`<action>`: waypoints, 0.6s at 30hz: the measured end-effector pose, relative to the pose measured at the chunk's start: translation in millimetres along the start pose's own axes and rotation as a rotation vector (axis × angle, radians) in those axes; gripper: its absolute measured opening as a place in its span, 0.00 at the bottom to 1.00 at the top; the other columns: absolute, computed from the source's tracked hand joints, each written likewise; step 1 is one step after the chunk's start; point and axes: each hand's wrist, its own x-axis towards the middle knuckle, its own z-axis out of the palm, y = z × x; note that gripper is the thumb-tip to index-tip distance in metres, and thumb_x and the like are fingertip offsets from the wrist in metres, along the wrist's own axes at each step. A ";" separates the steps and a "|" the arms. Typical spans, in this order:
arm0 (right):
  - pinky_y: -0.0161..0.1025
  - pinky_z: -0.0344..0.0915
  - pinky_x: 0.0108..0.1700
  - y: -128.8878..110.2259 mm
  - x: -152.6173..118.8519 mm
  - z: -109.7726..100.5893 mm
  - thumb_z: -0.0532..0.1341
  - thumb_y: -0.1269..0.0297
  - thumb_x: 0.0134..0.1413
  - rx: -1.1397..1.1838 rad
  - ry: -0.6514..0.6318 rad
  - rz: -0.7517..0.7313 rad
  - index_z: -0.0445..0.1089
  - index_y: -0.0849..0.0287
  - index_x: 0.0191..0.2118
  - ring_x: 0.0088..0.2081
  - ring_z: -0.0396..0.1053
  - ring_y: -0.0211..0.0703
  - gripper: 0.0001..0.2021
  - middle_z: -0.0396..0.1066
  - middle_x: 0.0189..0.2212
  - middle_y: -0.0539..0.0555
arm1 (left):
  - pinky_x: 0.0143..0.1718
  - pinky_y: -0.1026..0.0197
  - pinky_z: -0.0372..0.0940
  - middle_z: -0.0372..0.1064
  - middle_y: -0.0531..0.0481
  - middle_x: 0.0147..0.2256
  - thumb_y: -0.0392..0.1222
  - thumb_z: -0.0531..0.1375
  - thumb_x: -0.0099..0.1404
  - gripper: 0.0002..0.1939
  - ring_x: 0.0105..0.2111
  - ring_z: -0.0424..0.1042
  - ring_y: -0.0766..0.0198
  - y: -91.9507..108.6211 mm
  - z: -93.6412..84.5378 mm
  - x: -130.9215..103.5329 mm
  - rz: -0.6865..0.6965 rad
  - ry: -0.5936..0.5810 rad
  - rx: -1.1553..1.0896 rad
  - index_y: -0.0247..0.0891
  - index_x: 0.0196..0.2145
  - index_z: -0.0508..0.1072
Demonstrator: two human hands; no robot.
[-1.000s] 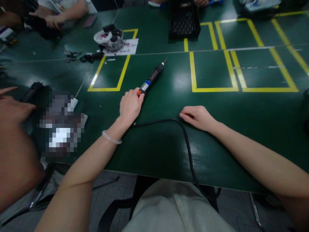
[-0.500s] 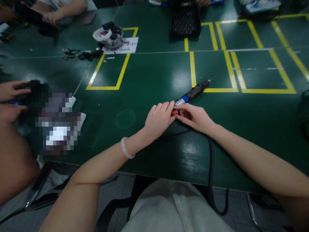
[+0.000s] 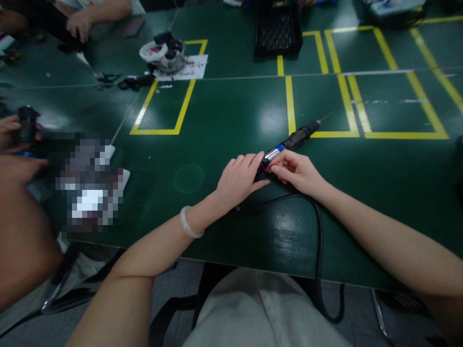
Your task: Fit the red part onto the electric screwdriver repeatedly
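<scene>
A pen-shaped electric screwdriver [image 3: 298, 136], black with a silver and blue section, lies slanted on the green table with its thin bit pointing up and right. My left hand [image 3: 240, 178] wraps over its rear end, the thumb held a little apart from it. Beside that end, my right hand [image 3: 294, 168] has thumb and forefinger pinched at a small red part [image 3: 268, 168]; the fingertips hide most of it. A black cable [image 3: 319, 231] curves under my right wrist and hangs over the table's front edge.
Yellow tape [image 3: 155, 132] marks rectangles on the table. A black tray [image 3: 278, 33] stands at the back. Behind left are a white-and-black bundle [image 3: 164, 53] on a paper [image 3: 197, 66] and black tools [image 3: 135, 82]. Other people's hands [image 3: 80, 24] are busy at the left.
My right hand has shifted slightly away from the screwdriver's end and its fingers have drawn together. My left thumb has moved off the tool. The orange-red patch between my hands shows less.
</scene>
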 end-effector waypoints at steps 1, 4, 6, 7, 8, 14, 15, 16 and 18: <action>0.32 0.60 0.25 -1.2 -0.8 -0.1 0.63 0.53 0.63 -0.036 -0.005 -0.023 0.67 0.57 0.38 0.22 0.63 0.34 0.12 0.65 0.23 0.45 | 0.46 0.52 0.62 0.68 0.35 0.55 0.56 0.63 0.72 0.35 0.49 0.69 0.47 -0.2 0.0 -0.1 0.000 -0.002 -0.007 0.32 0.66 0.61; 0.34 0.62 0.29 -6.1 -3.6 -1.0 0.61 0.59 0.64 -0.251 -0.038 -0.138 0.69 0.57 0.40 0.26 0.66 0.36 0.07 0.70 0.27 0.48 | 0.46 0.51 0.62 0.68 0.34 0.55 0.54 0.63 0.72 0.34 0.49 0.69 0.46 -0.6 0.1 -0.1 -0.001 -0.008 -0.023 0.33 0.67 0.60; 0.35 0.63 0.31 -7.9 -5.4 -1.7 0.61 0.62 0.64 -0.402 -0.069 -0.210 0.70 0.57 0.41 0.28 0.67 0.37 0.05 0.72 0.29 0.50 | 0.46 0.51 0.62 0.68 0.35 0.55 0.54 0.63 0.72 0.35 0.49 0.69 0.46 -0.6 -0.1 0.0 -0.004 -0.014 -0.026 0.32 0.67 0.60; 0.35 0.64 0.33 -7.9 -6.1 -1.9 0.60 0.63 0.64 -0.468 -0.081 -0.242 0.70 0.57 0.42 0.29 0.69 0.39 0.05 0.73 0.31 0.51 | 0.46 0.51 0.63 0.67 0.35 0.56 0.54 0.63 0.72 0.35 0.49 0.68 0.47 -0.5 -0.3 0.0 -0.005 -0.020 -0.024 0.32 0.67 0.60; 0.36 0.65 0.34 -7.4 -6.8 -2.1 0.60 0.63 0.65 -0.526 -0.094 -0.275 0.71 0.57 0.43 0.31 0.70 0.40 0.05 0.74 0.33 0.53 | 0.46 0.51 0.63 0.67 0.35 0.56 0.55 0.63 0.71 0.36 0.49 0.68 0.47 -0.5 -0.4 0.0 -0.005 -0.025 -0.021 0.31 0.67 0.60; 0.39 0.68 0.43 -3.2 -7.4 -3.6 0.54 0.61 0.71 -0.823 -0.170 -0.494 0.73 0.56 0.47 0.44 0.74 0.46 0.12 0.76 0.43 0.58 | 0.46 0.51 0.63 0.66 0.35 0.58 0.57 0.63 0.71 0.38 0.50 0.68 0.48 -1.0 0.5 -0.2 0.006 -0.030 -0.003 0.29 0.67 0.59; 0.39 0.68 0.43 -3.5 -7.2 -4.0 0.54 0.60 0.71 -0.852 -0.173 -0.512 0.74 0.56 0.47 0.44 0.74 0.46 0.12 0.76 0.43 0.58 | 0.46 0.51 0.63 0.66 0.35 0.58 0.57 0.63 0.71 0.38 0.50 0.68 0.48 -0.9 0.7 -0.2 0.008 -0.028 -0.003 0.30 0.67 0.59; 0.39 0.68 0.43 -4.1 -7.0 -4.5 0.53 0.60 0.71 -0.874 -0.175 -0.523 0.74 0.56 0.48 0.44 0.74 0.45 0.13 0.76 0.43 0.58 | 0.46 0.51 0.63 0.66 0.35 0.58 0.58 0.63 0.71 0.38 0.50 0.68 0.48 -0.8 0.8 -0.2 0.010 -0.027 -0.004 0.30 0.67 0.59; 0.39 0.67 0.42 -5.7 -7.0 -5.1 0.52 0.61 0.72 -0.902 -0.175 -0.532 0.75 0.56 0.47 0.43 0.73 0.45 0.14 0.76 0.42 0.58 | 0.46 0.51 0.63 0.66 0.35 0.57 0.59 0.63 0.70 0.39 0.50 0.68 0.48 -0.4 0.5 -0.2 0.009 -0.025 -0.004 0.30 0.67 0.59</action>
